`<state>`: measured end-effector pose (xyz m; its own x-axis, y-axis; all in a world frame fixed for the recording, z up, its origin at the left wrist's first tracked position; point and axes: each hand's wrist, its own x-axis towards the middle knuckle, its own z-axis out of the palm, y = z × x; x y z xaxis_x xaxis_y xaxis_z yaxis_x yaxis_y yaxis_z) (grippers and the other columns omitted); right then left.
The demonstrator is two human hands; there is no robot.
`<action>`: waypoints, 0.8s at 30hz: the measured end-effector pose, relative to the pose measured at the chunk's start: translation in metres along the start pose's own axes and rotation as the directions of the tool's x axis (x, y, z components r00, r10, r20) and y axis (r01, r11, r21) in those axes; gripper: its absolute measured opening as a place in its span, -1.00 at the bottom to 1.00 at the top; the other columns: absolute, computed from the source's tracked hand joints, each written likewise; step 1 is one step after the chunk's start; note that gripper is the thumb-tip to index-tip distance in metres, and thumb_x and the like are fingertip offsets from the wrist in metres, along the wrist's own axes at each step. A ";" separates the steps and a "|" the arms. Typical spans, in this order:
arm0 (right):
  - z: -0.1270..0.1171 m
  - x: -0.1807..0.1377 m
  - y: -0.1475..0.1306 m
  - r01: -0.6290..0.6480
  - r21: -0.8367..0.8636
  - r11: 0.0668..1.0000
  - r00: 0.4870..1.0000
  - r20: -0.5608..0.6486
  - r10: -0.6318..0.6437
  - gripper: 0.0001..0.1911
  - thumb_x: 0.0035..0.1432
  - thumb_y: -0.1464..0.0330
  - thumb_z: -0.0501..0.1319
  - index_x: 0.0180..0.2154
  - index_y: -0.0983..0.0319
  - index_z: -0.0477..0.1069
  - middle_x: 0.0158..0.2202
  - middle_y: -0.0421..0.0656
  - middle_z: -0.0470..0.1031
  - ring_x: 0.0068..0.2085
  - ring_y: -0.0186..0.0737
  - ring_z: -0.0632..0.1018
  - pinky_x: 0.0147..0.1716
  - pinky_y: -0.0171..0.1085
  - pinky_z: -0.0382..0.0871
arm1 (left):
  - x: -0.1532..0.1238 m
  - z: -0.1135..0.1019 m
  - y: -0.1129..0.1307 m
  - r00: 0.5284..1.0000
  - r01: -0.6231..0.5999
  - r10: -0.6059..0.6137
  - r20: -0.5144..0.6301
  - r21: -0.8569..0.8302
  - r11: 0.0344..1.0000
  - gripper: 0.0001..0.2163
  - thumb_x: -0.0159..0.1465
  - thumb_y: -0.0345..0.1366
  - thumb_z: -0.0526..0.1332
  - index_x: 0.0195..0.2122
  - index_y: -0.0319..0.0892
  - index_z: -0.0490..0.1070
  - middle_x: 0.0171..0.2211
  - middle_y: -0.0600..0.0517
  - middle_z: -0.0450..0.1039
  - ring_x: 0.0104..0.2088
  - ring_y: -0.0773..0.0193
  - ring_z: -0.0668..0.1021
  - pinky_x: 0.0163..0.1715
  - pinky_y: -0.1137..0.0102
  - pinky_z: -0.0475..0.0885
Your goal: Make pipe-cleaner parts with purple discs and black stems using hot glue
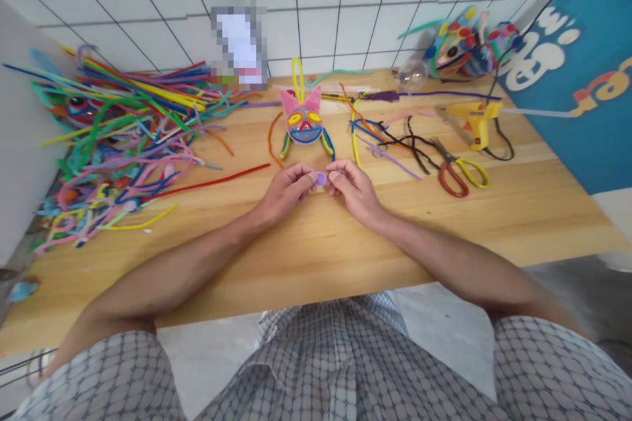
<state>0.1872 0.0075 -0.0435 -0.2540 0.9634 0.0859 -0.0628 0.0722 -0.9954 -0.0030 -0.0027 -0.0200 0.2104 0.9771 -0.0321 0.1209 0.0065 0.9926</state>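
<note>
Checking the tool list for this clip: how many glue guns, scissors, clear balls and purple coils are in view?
glue gun: 1
scissors: 1
clear ball: 1
purple coil, pinched between the left hand and the right hand: 1
Total: 4

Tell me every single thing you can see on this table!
purple coil: one, purple, pinched between both grips at the table's middle
animal face: one, pink ears, blue face, just behind the coil
pipe cleaner pile: many, mixed colours, table's left
red pipe cleaner: one, red, lying left of the grips
loose pipe cleaners: several, black, purple, blue, orange, right of the face
scissors: one, red and yellow handles, right
glue gun: one, yellow, behind the scissors
finished faces: about two, many-coloured, back right corner
table: one, light wood
left grip: one, bare, on the coil
right grip: one, bare, on the coil
</note>
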 end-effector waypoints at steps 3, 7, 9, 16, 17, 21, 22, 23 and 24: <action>0.000 0.003 0.003 -0.009 0.034 0.999 1.000 -0.025 0.010 -0.63 0.26 -0.01 0.35 -0.14 0.12 0.46 -0.39 -0.30 0.53 -0.42 -0.34 0.49 -0.37 -0.29 0.36 | -0.003 -0.006 0.010 0.997 0.045 -0.057 0.049 0.213 0.976 -0.73 0.36 -0.10 0.19 -0.41 -0.15 0.41 -0.53 0.13 0.36 -0.54 0.36 0.34 -0.52 0.42 0.21; 0.000 0.005 0.005 0.017 0.068 0.998 0.999 -0.051 -0.014 -0.66 0.26 0.02 0.34 -0.15 0.13 0.46 -0.36 -0.29 0.52 -0.41 -0.34 0.49 -0.38 -0.29 0.33 | -0.018 -0.027 0.020 0.996 -0.071 0.020 0.087 0.627 0.776 -0.78 0.36 -0.15 0.20 -0.29 -0.17 0.52 -0.44 0.07 0.48 -0.43 0.28 0.44 -0.40 0.39 0.29; 0.001 0.004 0.005 0.037 0.065 0.997 0.998 -0.057 -0.033 -0.70 0.27 0.06 0.32 -0.15 0.13 0.46 -0.36 -0.28 0.51 -0.39 -0.33 0.49 -0.37 -0.28 0.33 | -0.030 -0.036 0.019 0.993 -0.115 0.100 0.065 0.741 0.661 -0.77 0.40 -0.15 0.18 -0.21 -0.18 0.53 -0.33 0.00 0.56 -0.39 0.24 0.50 -0.34 0.36 0.38; 0.002 0.000 -0.001 0.083 -0.053 0.995 0.996 -0.023 -0.085 -0.84 0.34 0.21 0.23 -0.13 0.14 0.45 -0.38 -0.28 0.47 -0.36 -0.27 0.49 -0.29 -0.24 0.36 | -0.067 -0.022 -0.004 0.906 -0.408 0.252 0.339 0.859 0.311 -0.42 0.50 -0.04 0.15 0.46 -0.17 0.25 0.49 -0.30 0.22 0.47 -0.17 0.31 0.40 -0.10 0.27; 0.002 -0.001 -0.002 0.101 -0.069 0.993 0.994 -0.025 -0.103 -0.85 0.34 0.23 0.22 -0.13 0.14 0.44 -0.36 -0.27 0.48 -0.34 -0.26 0.50 -0.26 -0.23 0.38 | -0.068 -0.017 -0.009 0.911 -0.405 0.214 0.354 0.868 0.288 -0.37 0.50 0.02 0.14 0.50 -0.17 0.20 0.53 -0.29 0.15 0.52 -0.19 0.22 0.44 -0.11 0.21; 0.002 -0.005 -0.006 0.188 -0.147 0.971 0.982 -0.006 -0.191 -0.86 0.34 0.28 0.19 -0.11 0.16 0.43 -0.23 -0.19 0.57 -0.24 -0.23 0.54 -0.16 -0.21 0.43 | -0.065 -0.004 -0.021 0.931 -0.364 0.088 0.354 0.901 0.236 -0.27 0.50 0.18 0.05 0.53 -0.19 0.16 0.56 -0.26 0.07 0.56 -0.18 0.12 0.50 -0.12 0.06; 0.002 -0.006 -0.007 0.213 -0.170 0.962 0.977 0.007 -0.215 -0.86 0.34 0.29 0.18 -0.11 0.17 0.43 -0.20 -0.17 0.58 -0.22 -0.23 0.55 -0.15 -0.21 0.43 | -0.064 -0.004 -0.023 0.933 -0.361 0.073 0.353 0.904 0.229 -0.26 0.51 0.20 0.01 0.54 -0.20 0.14 0.57 -0.26 0.06 0.57 -0.18 0.12 0.51 -0.12 0.05; 0.002 -0.007 -0.009 0.239 -0.196 0.951 0.971 0.024 -0.239 -0.86 0.34 0.29 0.18 -0.11 0.17 0.43 -0.18 -0.16 0.59 -0.20 -0.22 0.56 -0.15 -0.21 0.44 | -0.063 -0.004 -0.023 0.933 -0.360 0.068 0.354 0.906 0.225 -0.24 0.51 0.22 -0.02 0.55 -0.22 0.12 0.57 -0.26 0.05 0.57 -0.17 0.12 0.51 -0.12 0.04; 0.002 -0.008 -0.010 0.265 -0.222 0.938 0.964 0.042 -0.262 -0.86 0.34 0.29 0.18 -0.10 0.17 0.43 -0.16 -0.14 0.60 -0.19 -0.22 0.56 -0.15 -0.22 0.44 | -0.063 -0.004 -0.024 0.933 -0.360 0.070 0.353 0.906 0.223 -0.21 0.50 0.24 -0.04 0.55 -0.24 0.09 0.56 -0.28 0.06 0.57 -0.17 0.12 0.51 -0.12 0.05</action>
<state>0.1882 -0.0016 -0.0345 -0.2694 0.8990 0.3453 0.0880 0.3800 -0.9208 -0.0234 -0.0634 -0.0408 0.5474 0.8368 -0.0019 0.8302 -0.5428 0.1268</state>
